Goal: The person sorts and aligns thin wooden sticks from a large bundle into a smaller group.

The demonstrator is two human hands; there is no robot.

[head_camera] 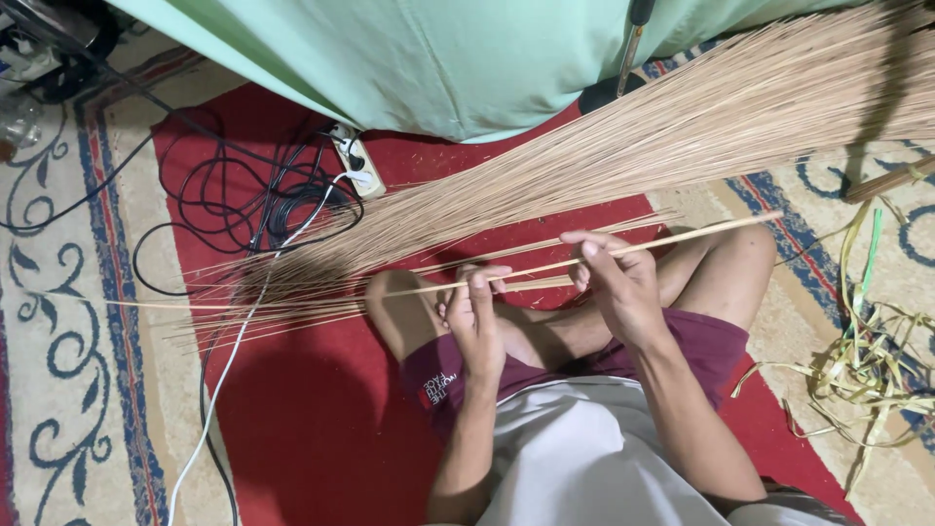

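Hands (545,292) on thin stick (623,250)

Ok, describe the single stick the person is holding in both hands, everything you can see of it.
The stick is a long, thin, pale tan rib, like dried plant fibre, straight and bare. It lies nearly level across the person's lap, rising slightly to the right. The left hand pinches it near the middle; the right hand grips it further right. Its left end runs among the loose sticks on the red carpet.
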